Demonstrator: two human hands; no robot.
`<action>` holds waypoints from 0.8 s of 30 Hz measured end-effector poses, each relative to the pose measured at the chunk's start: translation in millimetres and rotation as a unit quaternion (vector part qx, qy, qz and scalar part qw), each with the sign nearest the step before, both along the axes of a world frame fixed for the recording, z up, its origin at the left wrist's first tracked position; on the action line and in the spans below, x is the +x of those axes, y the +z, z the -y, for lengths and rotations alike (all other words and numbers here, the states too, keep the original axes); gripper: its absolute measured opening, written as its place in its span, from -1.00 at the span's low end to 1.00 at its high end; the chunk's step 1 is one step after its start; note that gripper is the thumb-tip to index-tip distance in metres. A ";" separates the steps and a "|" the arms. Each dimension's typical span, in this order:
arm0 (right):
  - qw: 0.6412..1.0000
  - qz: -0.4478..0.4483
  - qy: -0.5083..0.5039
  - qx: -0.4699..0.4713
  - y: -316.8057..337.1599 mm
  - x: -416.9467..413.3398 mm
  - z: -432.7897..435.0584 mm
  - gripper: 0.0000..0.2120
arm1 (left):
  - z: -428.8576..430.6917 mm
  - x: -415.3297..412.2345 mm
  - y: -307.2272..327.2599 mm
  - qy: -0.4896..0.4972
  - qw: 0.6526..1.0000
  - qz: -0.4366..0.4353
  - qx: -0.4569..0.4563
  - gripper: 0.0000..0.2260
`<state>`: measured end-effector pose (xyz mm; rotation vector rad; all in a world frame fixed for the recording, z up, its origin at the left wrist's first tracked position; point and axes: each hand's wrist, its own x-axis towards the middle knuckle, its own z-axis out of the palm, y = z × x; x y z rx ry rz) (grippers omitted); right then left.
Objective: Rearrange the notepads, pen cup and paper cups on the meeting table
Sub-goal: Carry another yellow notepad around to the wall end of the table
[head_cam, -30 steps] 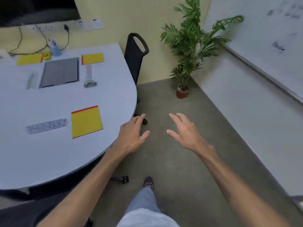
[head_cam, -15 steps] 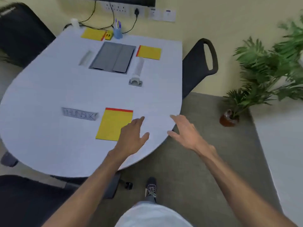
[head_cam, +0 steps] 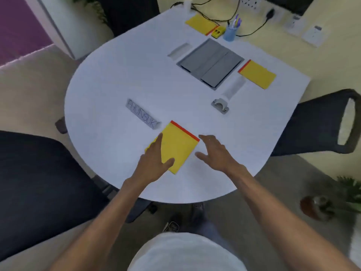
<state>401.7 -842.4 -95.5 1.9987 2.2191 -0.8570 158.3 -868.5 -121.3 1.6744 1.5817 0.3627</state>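
Three yellow notepads with red bindings lie on the white meeting table (head_cam: pixel 109 90). The near notepad (head_cam: pixel 178 142) sits under my hands. My left hand (head_cam: pixel 154 160) hovers open over its left edge, fingers spread. My right hand (head_cam: pixel 214 152) is open just right of that pad, holding nothing. A second notepad (head_cam: pixel 257 74) lies at the right, a third notepad (head_cam: pixel 201 23) at the far end. The blue pen cup (head_cam: pixel 230 32) with pens stands beside the third pad. A stack of white paper cups (head_cam: pixel 233 89) lies on its side in a grey holder; another white stack (head_cam: pixel 179 50) lies left of the grey panel.
A grey cable panel (head_cam: pixel 211 62) is set into the table's middle. A name plate (head_cam: pixel 142 116) lies left of the near pad. Black chairs stand at the left (head_cam: pixel 39 182) and right (head_cam: pixel 322 122). Cables run to wall sockets (head_cam: pixel 252 4). A potted plant (head_cam: pixel 320 208) stands on the floor.
My view has swung left onto the table. Both hands have moved from above the floor to over the near notepad, the left one now above its edge.
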 end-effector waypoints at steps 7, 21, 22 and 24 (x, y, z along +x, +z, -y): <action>0.991 0.014 0.120 -0.050 -46.1 7.3 -72.6 -0.35 | -10.1 14.5 -38.4 0.119 0.988 0.042 -0.085 -0.12; 0.981 0.036 0.159 -0.110 -133.4 14.6 -147.6 -0.43 | -30.4 72.1 -113.5 0.511 0.810 0.137 -0.253 -0.44; 0.982 0.032 0.145 -0.112 -137.0 14.5 -148.3 -0.45 | -32.3 74.2 -117.5 0.535 0.791 0.161 -0.249 -0.55; 0.986 0.024 0.118 -0.113 -143.2 12.4 -149.2 -0.47 | -36.7 77.1 -122.1 0.579 0.747 0.222 -0.240 -0.74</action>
